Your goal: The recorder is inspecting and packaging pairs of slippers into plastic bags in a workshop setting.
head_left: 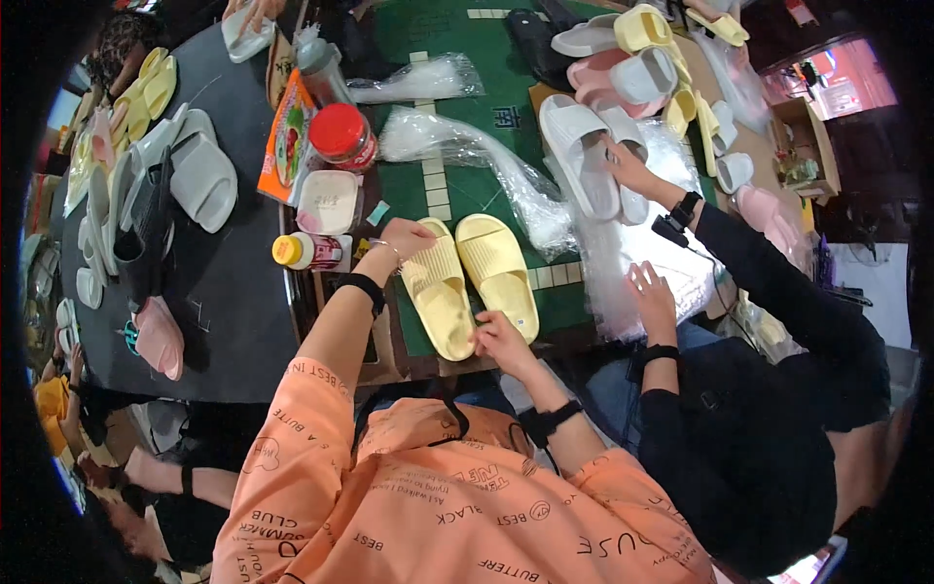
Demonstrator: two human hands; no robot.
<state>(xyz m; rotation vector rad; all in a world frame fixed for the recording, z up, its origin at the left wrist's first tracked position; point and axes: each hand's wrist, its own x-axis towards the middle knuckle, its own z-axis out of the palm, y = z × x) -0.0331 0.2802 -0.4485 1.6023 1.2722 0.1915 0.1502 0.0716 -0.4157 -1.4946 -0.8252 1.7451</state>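
Two yellow slippers lie side by side, toes away from me, on the green mat in front of me. My left hand (407,239) has its fingers curled at the toe edge of the left yellow slipper (438,287). At that slipper's heel, my right hand (501,343) touches the rim with bent fingertips, between the two heels. The right yellow slipper (498,273) lies flat, a small label by its heel. My left fingertips are partly hidden. Clear plastic bags (467,156) lie beyond the pair.
Left of the mat stand a red-lidded jar (341,134), a white-lidded tub (328,202) and a yellow-capped bottle (295,251). Grey slippers (204,175) rest on the dark table. At right, a co-worker's hand (630,167) holds white slippers (576,146) over a plastic bag.
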